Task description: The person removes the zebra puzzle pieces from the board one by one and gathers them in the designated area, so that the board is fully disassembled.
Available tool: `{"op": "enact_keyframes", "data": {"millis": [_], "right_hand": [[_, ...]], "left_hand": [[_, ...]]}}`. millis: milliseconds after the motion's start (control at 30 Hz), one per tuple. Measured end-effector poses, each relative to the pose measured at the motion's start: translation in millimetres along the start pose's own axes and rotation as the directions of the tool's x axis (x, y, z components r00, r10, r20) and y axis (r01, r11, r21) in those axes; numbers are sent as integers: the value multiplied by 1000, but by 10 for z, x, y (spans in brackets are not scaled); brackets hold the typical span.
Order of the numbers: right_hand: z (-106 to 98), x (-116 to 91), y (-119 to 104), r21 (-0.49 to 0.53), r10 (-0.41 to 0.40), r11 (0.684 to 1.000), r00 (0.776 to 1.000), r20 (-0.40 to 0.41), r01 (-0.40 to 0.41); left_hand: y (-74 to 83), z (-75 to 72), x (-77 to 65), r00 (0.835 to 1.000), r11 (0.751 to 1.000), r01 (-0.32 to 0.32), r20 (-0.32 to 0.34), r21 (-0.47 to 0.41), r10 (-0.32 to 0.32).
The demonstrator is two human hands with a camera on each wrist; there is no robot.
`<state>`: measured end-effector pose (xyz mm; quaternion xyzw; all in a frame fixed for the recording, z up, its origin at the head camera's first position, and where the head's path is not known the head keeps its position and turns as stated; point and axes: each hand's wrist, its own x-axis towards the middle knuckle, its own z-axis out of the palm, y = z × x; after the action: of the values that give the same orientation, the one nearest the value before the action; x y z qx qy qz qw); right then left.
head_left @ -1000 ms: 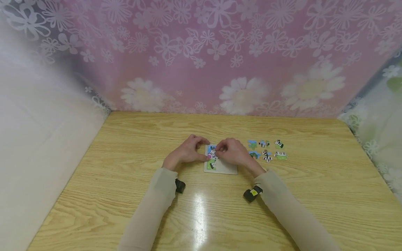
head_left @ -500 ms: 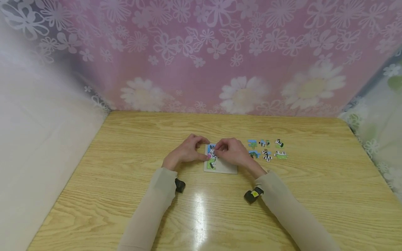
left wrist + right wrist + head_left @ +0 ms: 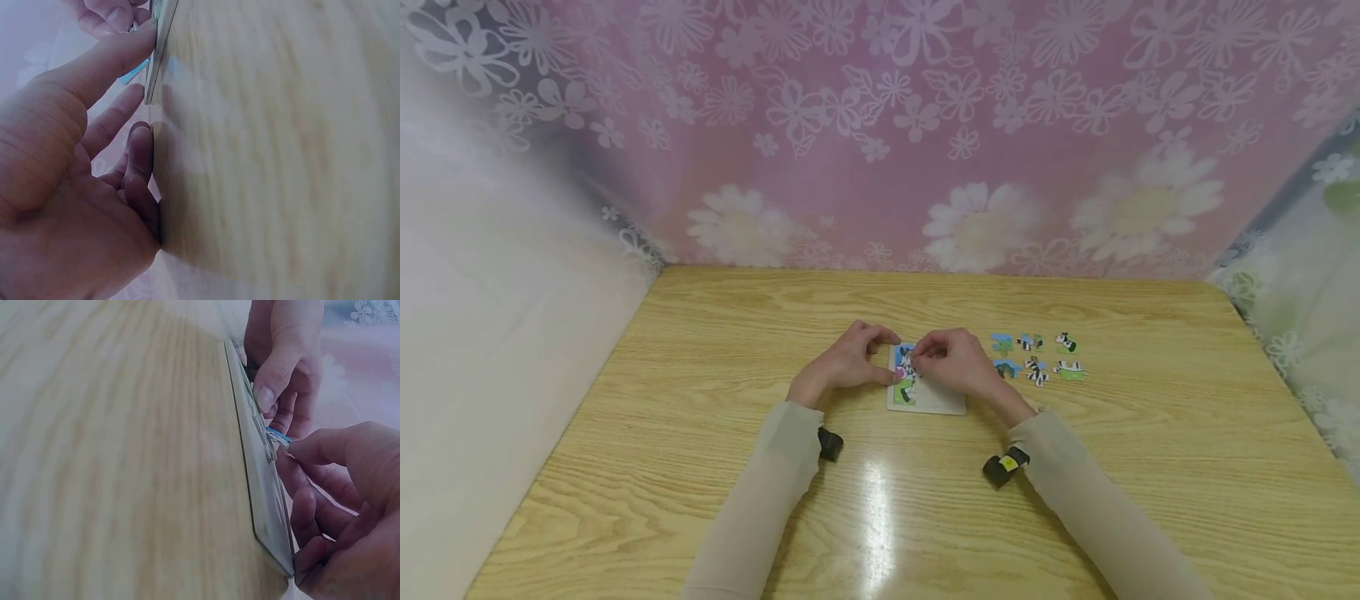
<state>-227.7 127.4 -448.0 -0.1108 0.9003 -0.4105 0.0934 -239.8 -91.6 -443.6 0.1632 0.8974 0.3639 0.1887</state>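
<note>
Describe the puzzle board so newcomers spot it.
On the wooden table, find the right hand. Under it lies the puzzle board, a pale rectangle pictured along its left side. Unlike the loose pieces to its right, it is larger and straight-edged.

At lower centre the tabletop (image 3: 917,500) was glossy and wood-grained; at mid-frame the puzzle board (image 3: 940,401) looked smooth.

On the wood-grained table (image 3: 625,467), a partly filled puzzle board (image 3: 942,402) is touched at its left side by the left hand (image 3: 848,358), while the right hand (image 3: 957,362) is held over its picture (image 3: 906,392). Six loose puzzle pieces (image 3: 1070,372) are laid in two rows to the right.
</note>
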Motion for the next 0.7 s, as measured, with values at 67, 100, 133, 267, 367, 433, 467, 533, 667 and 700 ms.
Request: {"op": "enact_keyframes", "data": {"millis": [67, 100, 133, 267, 367, 433, 467, 533, 667, 700], "right_hand": [[4, 0, -1, 5, 0, 1000, 1000, 1, 0], [6, 0, -2, 8, 0, 1000, 1000, 2, 0], [8, 0, -5, 9, 0, 1000, 1000, 2, 0], [22, -1, -10, 5, -2, 1000, 1000, -3, 2], [20, -12, -18, 8, -4, 1000, 1000, -12, 4], [4, -28, -18, 21, -4, 1000, 1000, -14, 4], [-7, -39, -18, 33, -1, 999, 1000, -14, 2], [-33, -64, -10, 61, 4, 998, 1000, -17, -3], [-94, -120, 40, 124, 1, 992, 1000, -26, 2], [-111, -135, 60, 134, -2, 991, 1000, -29, 6]], "left_hand": [[-5, 1, 1, 1000, 1000, -2, 0, 0, 2], [-9, 0, 1, 1000, 1000, -3, 0, 1, 3], [-12, -1, 2, 1000, 1000, -4, 0, 0, 4], [-20, -8, 6, 1000, 1000, -5, 4, -1, 5], [-21, -14, 10, 1000, 1000, -4, 7, -2, 4], [-25, -14, 14, 1000, 1000, -3, 9, -5, 3], [-26, -14, 14, 1000, 1000, -2, 9, -5, 2], [-34, -11, 19, 1000, 1000, -2, 10, -1, 2], [-44, -2, 15, 1000, 1000, 2, 4, 6, -2], [-48, 3, 15, 1000, 1000, 1, 3, 9, -1]]}}
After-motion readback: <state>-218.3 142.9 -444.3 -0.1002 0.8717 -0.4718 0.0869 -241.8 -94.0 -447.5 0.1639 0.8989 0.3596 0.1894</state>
